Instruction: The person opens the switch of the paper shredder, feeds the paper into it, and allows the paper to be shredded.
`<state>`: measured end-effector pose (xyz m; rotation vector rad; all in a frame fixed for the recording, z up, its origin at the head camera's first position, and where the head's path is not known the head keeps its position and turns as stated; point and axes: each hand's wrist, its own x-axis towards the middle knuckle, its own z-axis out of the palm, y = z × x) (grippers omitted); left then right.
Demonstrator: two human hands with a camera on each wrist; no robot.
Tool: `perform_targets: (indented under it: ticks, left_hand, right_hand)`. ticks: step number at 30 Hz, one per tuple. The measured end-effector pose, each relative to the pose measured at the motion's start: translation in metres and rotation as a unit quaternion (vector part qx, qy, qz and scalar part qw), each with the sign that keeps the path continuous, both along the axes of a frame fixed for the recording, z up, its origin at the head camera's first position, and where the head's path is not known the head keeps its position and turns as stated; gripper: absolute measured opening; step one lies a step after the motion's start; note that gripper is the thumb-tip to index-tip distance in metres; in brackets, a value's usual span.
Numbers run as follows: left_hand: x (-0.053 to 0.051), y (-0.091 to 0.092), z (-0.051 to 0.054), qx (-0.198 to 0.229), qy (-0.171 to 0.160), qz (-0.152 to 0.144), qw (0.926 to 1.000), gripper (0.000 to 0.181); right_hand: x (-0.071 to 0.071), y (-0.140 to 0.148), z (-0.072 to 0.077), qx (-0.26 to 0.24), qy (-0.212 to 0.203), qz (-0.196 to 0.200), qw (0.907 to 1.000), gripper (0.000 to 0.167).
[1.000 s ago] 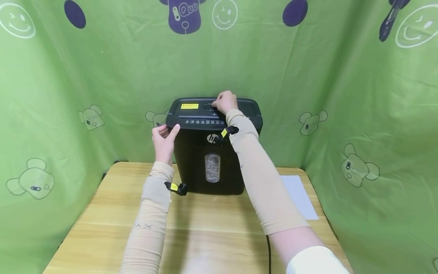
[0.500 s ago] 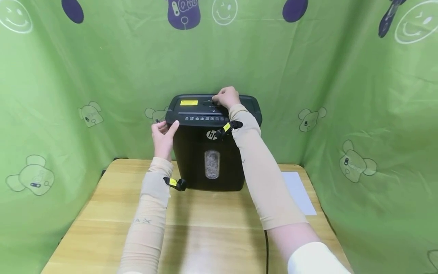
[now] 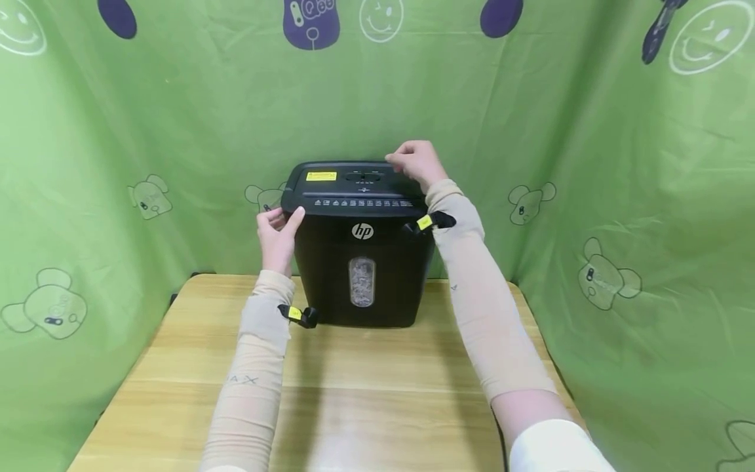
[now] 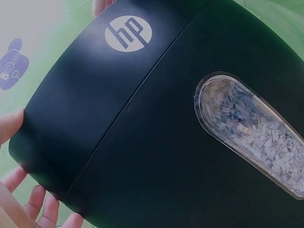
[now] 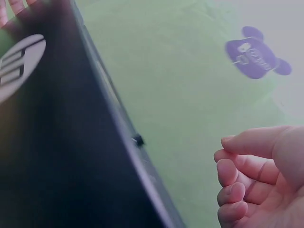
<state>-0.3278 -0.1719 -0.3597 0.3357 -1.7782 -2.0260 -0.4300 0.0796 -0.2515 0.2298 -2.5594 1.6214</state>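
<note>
A black hp paper shredder stands upright on the table, shredded paper showing through its front window. At its top left corner my left hand grips the edge, thumb on the front and fingers at the side. My right hand is over the right part of the shredder's top, holding nothing. In the right wrist view this hand has curled fingers, the thumb tip at the index fingertip, apart from the shredder. The slide switch on top is uncovered, also seen as a small black knob.
The wooden table stretches toward me. Green curtains with printed figures enclose the back and both sides. A black cord runs off the near edge beside my right forearm.
My right hand has left the switch on the shredder's top and moved right. The white sheet seen earlier at the right is now hidden behind my right arm. My left hand stays put.
</note>
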Motion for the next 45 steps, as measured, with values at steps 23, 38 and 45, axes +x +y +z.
perform_targets:
  ticks: [23,38,45]
  left_hand:
    - [0.006,-0.005,-0.002,-0.001,-0.004,0.003,1.0,0.058]
    - [0.008,-0.002,-0.003,0.005,-0.006,0.025,0.9997,0.058]
    - [0.007,0.0,-0.002,-0.001,-0.002,0.024,0.9997,0.058]
  right_hand:
    - [0.065,0.138,-0.104,0.0,0.04,-0.13,0.9907,0.03]
    - [0.096,0.204,-0.215,-0.024,-0.052,-0.192,0.9797,0.035]
    - [0.119,0.224,-0.282,0.042,-0.063,-0.25,0.9653,0.031]
